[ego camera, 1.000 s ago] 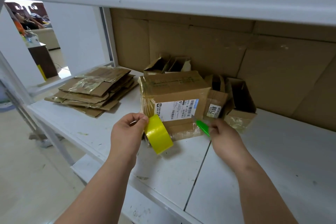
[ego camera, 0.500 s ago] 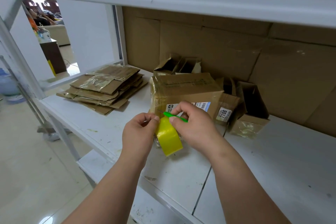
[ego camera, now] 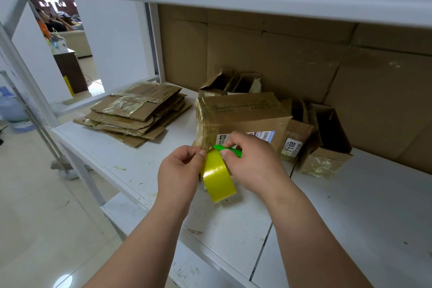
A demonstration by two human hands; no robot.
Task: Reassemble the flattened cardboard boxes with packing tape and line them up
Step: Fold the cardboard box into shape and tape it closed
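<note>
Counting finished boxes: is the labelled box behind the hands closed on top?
Closed: the labelled box has its top flaps lying flat, with tape along the seam.

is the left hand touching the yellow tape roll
Touching: the head view shows the left hand pinching the upper edge of the yellow tape roll.
</note>
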